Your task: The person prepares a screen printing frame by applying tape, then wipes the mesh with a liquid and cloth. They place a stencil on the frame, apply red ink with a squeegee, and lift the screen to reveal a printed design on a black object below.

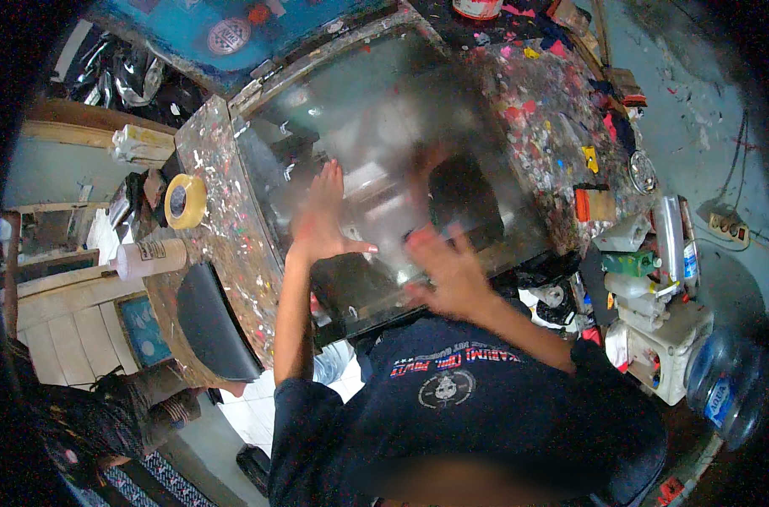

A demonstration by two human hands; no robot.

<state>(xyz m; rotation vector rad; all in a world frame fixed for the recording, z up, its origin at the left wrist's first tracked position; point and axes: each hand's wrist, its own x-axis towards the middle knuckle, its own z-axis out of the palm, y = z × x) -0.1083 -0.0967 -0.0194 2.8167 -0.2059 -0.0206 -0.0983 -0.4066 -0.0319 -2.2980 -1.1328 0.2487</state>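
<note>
The person wears a dark navy short-sleeved T-shirt (452, 406) with a round pale emblem (445, 387) and red-and-white lettering on the chest, forearms bare below the sleeves.

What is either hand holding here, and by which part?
Nothing is gripped. The left hand lies open, fingers spread, flat on the glass sheet. The right hand is motion-blurred near the sheet's near edge; any hold there cannot be told.
</note>
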